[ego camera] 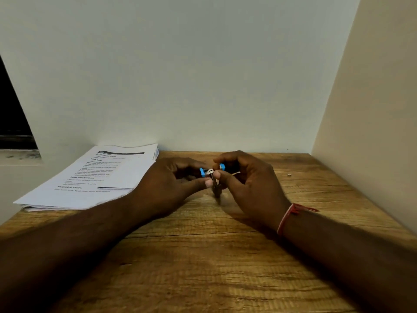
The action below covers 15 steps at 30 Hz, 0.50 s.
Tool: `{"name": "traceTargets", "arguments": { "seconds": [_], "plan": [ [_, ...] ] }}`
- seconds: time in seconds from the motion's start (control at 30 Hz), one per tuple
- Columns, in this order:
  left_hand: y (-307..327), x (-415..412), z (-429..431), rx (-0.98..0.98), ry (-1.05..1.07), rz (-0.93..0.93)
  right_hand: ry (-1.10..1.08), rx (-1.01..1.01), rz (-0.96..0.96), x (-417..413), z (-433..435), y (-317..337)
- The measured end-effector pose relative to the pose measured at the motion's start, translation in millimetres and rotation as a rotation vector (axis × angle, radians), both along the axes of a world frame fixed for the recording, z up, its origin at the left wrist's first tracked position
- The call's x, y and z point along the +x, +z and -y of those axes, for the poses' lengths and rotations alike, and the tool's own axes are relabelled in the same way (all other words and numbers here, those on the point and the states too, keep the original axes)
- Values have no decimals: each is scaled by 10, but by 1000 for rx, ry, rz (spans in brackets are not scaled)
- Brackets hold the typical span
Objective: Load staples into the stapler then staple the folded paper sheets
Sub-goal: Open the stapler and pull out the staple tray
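Left hand (171,177) and right hand (246,177) meet just above a table (203,256), fingers curled round a small blue stapler (211,171) with its metal part hanging down. It looks light, hard and smooth, best pinched by its plastic sides. Papers (97,177) lie left.

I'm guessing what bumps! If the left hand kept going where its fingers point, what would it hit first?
Probably the right hand, right past the blue stapler that the left hand already pinches; depth is hard to judge here.
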<state>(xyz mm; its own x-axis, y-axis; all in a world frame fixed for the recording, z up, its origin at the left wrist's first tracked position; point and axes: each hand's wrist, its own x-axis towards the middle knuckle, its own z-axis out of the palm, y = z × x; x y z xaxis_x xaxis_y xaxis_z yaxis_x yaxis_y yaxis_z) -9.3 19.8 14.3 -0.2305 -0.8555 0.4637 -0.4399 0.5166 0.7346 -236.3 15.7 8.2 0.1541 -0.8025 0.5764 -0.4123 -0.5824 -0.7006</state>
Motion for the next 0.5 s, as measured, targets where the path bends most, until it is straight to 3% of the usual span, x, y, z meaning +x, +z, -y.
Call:
{"name": "traceTargets", "arguments": {
  "seconds": [0.23, 0.5],
  "plan": [
    [-18, -29, 2, -67, 22, 33, 78, 75, 95, -43, 37, -4],
    [-102, 11, 129, 69, 34, -172, 46, 190, 239, -130, 142, -24]
  ]
}}
